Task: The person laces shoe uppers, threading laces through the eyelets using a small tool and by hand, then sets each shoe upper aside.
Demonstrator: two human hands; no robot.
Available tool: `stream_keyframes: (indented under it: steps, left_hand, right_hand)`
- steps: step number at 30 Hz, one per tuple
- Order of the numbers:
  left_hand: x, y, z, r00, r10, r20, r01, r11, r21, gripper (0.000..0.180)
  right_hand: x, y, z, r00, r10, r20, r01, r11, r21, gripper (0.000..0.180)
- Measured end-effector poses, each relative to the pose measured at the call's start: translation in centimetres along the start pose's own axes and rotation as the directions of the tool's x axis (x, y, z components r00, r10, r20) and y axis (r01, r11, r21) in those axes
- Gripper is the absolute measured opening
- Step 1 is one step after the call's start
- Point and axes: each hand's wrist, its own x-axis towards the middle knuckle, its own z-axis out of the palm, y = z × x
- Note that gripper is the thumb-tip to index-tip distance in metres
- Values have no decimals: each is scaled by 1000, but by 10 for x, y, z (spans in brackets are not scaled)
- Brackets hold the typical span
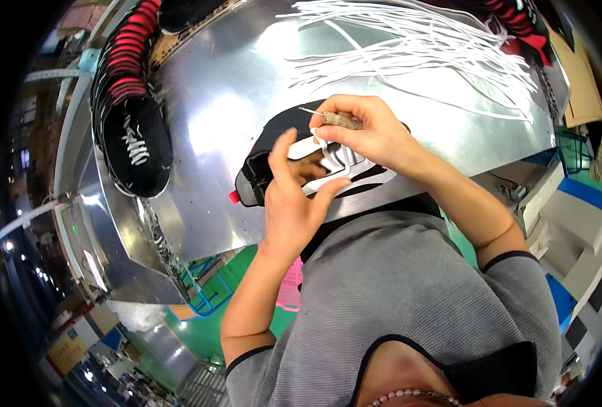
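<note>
A black shoe with white eyelet strips and a red heel tab lies on its sole at the near edge of the metal table, toe toward the right. A white lace is partly threaded across its opening. My left hand holds the shoe: some fingers reach inside the opening, the thumb lies at the near eyelet strip and the index finger is raised. Above the far strip, my right hand is closed around a thin metal hook tool with a wrapped handle. Its fingertips are at a loop of lace.
Loose white laces are spread over the far side of the metal table. A long row of nested black and red shoes runs along the left edge. More shoes stand at the far right, beside a cardboard piece.
</note>
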Motion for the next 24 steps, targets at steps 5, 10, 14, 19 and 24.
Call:
stream_keyframes:
  steps: [5,10,14,19,24]
  left_hand:
    - [25,12,-5,903,-425,-62,425,905,-17,54]
    - [24,9,3,936,-268,-227,273,962,-12,41]
    - [21,-6,4,935,-282,-214,267,959,-97,42]
    - [22,-7,6,949,-241,-201,232,970,-69,42]
    - [18,1,2,938,-313,-150,327,942,76,39]
  right_hand:
    - [6,5,5,999,-41,-9,39,986,-164,12]
    - [-8,-6,0,982,-170,-81,131,926,-355,17]
    - [-27,-24,-4,998,29,-55,-51,898,-438,16]
    - [-26,-10,-8,992,-119,47,121,756,-643,18]
    - [-14,-4,-4,971,-158,181,240,600,-763,27]
